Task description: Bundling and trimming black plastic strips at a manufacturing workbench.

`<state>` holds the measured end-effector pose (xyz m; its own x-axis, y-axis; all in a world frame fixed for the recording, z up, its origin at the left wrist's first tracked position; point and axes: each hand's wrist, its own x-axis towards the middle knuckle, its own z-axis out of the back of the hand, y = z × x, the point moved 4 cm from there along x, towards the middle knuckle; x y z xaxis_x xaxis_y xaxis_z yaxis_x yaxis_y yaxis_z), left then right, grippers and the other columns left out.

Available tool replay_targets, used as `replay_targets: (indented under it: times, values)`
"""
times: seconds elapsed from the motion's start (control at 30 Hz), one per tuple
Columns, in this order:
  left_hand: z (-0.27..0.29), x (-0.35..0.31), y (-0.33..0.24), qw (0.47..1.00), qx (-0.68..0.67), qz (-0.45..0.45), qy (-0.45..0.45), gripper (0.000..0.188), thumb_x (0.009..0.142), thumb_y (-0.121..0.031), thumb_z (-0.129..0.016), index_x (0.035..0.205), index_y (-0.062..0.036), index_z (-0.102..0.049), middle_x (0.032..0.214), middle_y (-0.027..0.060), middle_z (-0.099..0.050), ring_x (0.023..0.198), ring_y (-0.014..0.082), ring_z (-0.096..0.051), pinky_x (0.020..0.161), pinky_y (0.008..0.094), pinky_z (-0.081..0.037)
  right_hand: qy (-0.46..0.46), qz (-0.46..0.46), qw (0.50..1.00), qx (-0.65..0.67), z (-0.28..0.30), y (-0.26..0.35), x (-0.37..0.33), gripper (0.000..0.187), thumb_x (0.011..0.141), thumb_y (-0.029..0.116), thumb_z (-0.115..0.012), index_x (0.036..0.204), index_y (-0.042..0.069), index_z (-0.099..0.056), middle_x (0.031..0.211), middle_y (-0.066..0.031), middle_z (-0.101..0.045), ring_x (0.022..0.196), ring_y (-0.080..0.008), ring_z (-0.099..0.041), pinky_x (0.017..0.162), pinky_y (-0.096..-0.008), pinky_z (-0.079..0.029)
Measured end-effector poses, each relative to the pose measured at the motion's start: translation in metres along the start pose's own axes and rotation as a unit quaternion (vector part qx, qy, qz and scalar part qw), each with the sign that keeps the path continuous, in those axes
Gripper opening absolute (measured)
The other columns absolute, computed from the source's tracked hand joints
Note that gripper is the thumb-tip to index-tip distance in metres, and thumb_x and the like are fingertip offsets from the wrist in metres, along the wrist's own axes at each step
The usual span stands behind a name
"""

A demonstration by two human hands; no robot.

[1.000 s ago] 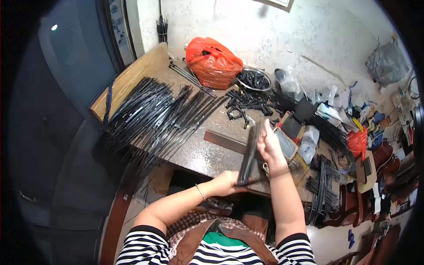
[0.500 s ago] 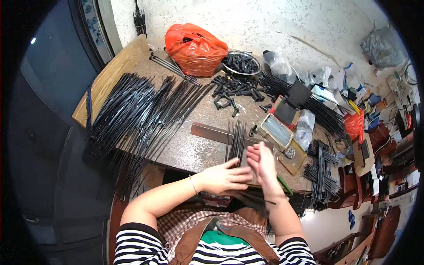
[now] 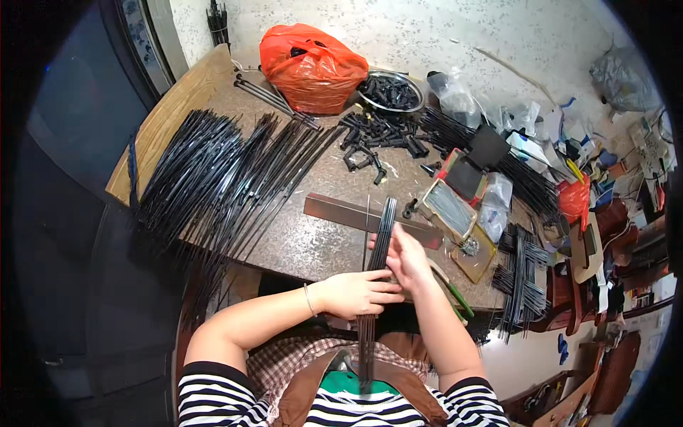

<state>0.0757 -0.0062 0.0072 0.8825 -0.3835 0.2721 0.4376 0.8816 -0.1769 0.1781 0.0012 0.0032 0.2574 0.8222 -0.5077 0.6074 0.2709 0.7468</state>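
Observation:
A bundle of thin dark rods (image 3: pixel 385 226) runs from the tabletop down past the table's near edge toward my lap. My left hand (image 3: pixel 359 293) lies across its lower part, fingers stretched over the rods toward the right. My right hand (image 3: pixel 407 257) is curled against the bundle's right side, with its fingertips showing on the left of it. Left of the bundle, a single rod stands apart. Beyond my hands, the bundle's upper end crosses a flat brown metal bar (image 3: pixel 333 210) lying on the table.
Many black rods (image 3: pixel 199 167) are heaped on the left, overhanging the edge. Black plastic fittings (image 3: pixel 380 135) lie behind, beside a metal bowl (image 3: pixel 421 99) and a red bag (image 3: pixel 313 71). On the right are a box of pins (image 3: pixel 449 206), a green-handled tool (image 3: pixel 459 299) and crossed rod bundles (image 3: pixel 523 274).
The rods have drawn together into a tighter, straighter bundle. My right hand has moved down and left, from raised beside the rods to against them. My left hand has shifted slightly.

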Motion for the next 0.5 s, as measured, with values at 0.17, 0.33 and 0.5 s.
replay_targets:
  times: [0.17, 0.33, 0.5]
  values:
    - [0.008, 0.002, -0.002, 0.999, 0.002, -0.038, -0.029, 0.029, 0.061, -0.015, -0.048, 0.090, -0.0088, -0.050, 0.116, 0.0061, -0.036, 0.109, 0.0199, -0.032, 0.091, 0.0407, -0.022, 0.010, 0.041, 0.999, -0.018, -0.010, 0.016, 0.006, 0.036, 0.080, 0.031, -0.041, 0.107, 0.008, -0.037, 0.084, -0.0095, -0.051, 0.068, -0.0178, -0.052, 0.064, -0.0308, -0.044]
    - [0.004, 0.006, 0.009, 0.998, 0.000, 0.043, -0.052, 0.030, 0.067, -0.024, -0.048, 0.095, -0.0112, -0.050, 0.116, 0.0062, -0.037, 0.109, 0.0196, -0.032, 0.091, 0.0414, -0.020, -0.198, 0.398, 0.830, -0.338, 0.020, 0.048, -0.011, 0.032, 0.080, 0.022, -0.041, 0.101, -0.002, -0.045, 0.080, -0.0051, -0.053, 0.063, -0.0080, -0.047, 0.055, -0.0175, -0.038]
    - [0.002, 0.007, -0.003, 0.997, -0.060, 0.017, -0.040, 0.027, 0.058, -0.022, -0.055, 0.081, -0.0092, -0.055, 0.113, 0.0081, -0.039, 0.110, 0.0227, -0.030, 0.092, 0.0370, -0.021, -0.104, 0.148, 0.936, -0.303, 0.008, 0.013, -0.032, 0.028, 0.080, 0.023, -0.043, 0.091, -0.001, -0.053, 0.075, -0.0072, -0.055, 0.065, -0.0101, -0.050, 0.058, -0.0210, -0.041]
